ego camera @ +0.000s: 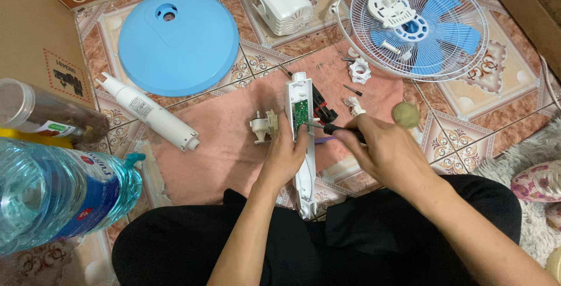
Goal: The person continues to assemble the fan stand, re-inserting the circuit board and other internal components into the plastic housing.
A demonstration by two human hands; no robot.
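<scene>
Left hand (284, 154) clamped round white control housing (302, 145) at frame centre, bracing it for access. Right hand (383, 151) pinching screwdriver (334, 128), tip on green circuit board (300, 114). Blue fan base (178, 41) parked upper left.

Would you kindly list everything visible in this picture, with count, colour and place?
fan base: one, blue, top left
white tube: one, left of cloth
motor housing: one, white, top centre
fan grille: one, white, blue blades inside, top right
pink cloth: one, centre floor
control panel housing: one, white, green circuit board exposed, centre
water bottle: one, clear blue, near left
left hand: steadies the housing
right hand: holds screwdriver at the board
</scene>
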